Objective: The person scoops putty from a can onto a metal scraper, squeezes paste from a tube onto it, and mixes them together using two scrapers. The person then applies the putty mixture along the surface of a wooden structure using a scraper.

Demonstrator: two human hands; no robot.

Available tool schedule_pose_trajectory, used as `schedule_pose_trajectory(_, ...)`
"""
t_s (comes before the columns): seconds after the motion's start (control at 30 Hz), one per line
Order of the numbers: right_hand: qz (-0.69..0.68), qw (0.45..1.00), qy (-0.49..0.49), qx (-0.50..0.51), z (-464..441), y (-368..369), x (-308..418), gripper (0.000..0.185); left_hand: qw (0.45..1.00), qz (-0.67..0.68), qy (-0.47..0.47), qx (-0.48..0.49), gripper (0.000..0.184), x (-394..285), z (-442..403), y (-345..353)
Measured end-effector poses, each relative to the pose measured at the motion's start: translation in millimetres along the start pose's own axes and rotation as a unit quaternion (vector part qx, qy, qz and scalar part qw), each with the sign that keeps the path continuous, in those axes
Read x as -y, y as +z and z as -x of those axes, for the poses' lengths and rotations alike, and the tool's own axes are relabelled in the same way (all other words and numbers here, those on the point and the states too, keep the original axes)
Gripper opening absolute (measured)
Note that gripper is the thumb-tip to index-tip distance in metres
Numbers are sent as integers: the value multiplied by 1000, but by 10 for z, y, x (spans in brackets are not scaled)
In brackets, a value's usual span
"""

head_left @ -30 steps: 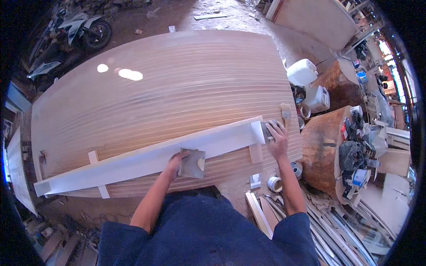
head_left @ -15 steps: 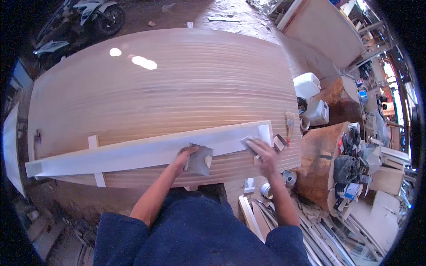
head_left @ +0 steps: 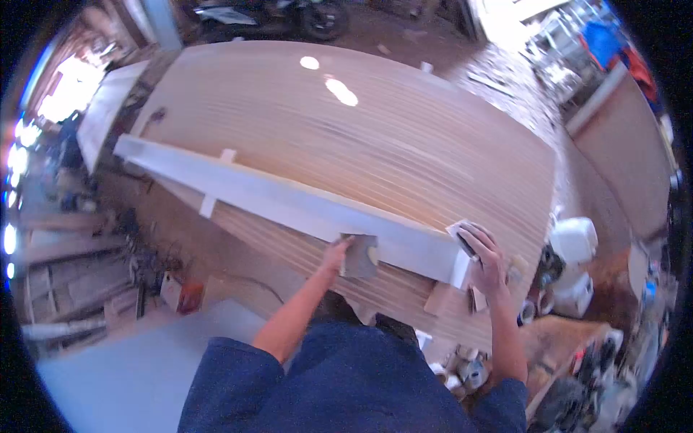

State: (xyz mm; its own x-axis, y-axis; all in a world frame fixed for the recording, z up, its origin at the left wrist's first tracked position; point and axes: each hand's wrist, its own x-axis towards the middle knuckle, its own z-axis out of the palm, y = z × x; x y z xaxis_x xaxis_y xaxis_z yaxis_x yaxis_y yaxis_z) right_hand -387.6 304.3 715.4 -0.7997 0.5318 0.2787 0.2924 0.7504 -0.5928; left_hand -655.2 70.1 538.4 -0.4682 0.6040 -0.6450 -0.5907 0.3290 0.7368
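A long white-painted wooden piece [head_left: 289,200], shaped like a shallow channel with raised edges, lies across the ribbed wooden panel [head_left: 426,162]. My left hand [head_left: 333,261] is closed on the edge of a flat grey plate [head_left: 352,265] that carries a pale, putty-like blob. That plate overlaps the near edge of the white piece in view. At the white piece's right end, my right hand [head_left: 488,258] grips a flat scraper [head_left: 458,229], light on its face with a dark edge. Whether the scraper touches the wood, I cannot tell.
White strips [head_left: 208,206] stick out beneath the white piece. White plastic jugs [head_left: 574,239] stand beyond the panel's right end. Cans [head_left: 473,373] sit on the floor near my right arm. A large pale board [head_left: 155,372] is at lower left, and a motorbike [head_left: 321,18] stands at the back.
The view has turned, so the white piece now slopes down to the right. My right hand has moved from the piece's inner face to its far right corner. Both hands keep their holds.
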Motion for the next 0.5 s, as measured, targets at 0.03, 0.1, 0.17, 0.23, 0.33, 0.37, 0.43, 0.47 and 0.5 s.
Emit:
schedule_pose_trajectory(0.03, -24, 1000, -6, 5, -67, -1, -26, 46, 998, 52, -1, -20, 43, -43, 189, 158)
schedule_pose_trajectory(0.1, -74, 996, -40, 36, -338, 81, 7, 48, 996, 34, 8, -84, 42, -13, 393, 373)
schedule_pose_trajectory(0.17, -111, 988, -62, 84, -646, 204, 145, 48, 988, 104, 15, -116, 41, 110, 515, 416)
schedule_pose_trajectory(0.23, -137, 984, 1, 115, -1014, 391, 245, 26, 963, 250, 29, -102, 39, 372, 520, 436)
schedule_pose_trajectory(0.33, -178, 943, 193, 206, -1360, 994, -396, 29, 938, 324, -45, -111, 40, 740, 496, 420)
schedule_pose_trajectory(0.37, -246, 911, 236, 233, -1394, 1001, -510, 31, 930, 346, -53, -112, 40, 781, 504, 445)
schedule_pose_trajectory(0.43, -361, 821, 329, 295, -1300, 962, -742, 37, 908, 399, -25, -121, 40, 677, 695, 682)
schedule_pose_trajectory(0.47, -387, 767, 380, 343, -1175, 918, -1043, 39, 911, 371, 4, -179, 43, 613, 712, 808)
schedule_pose_trajectory(0.5, -407, 704, 435, 387, -1094, 861, -1265, 41, 926, 343, -30, -158, 44, 504, 825, 854)
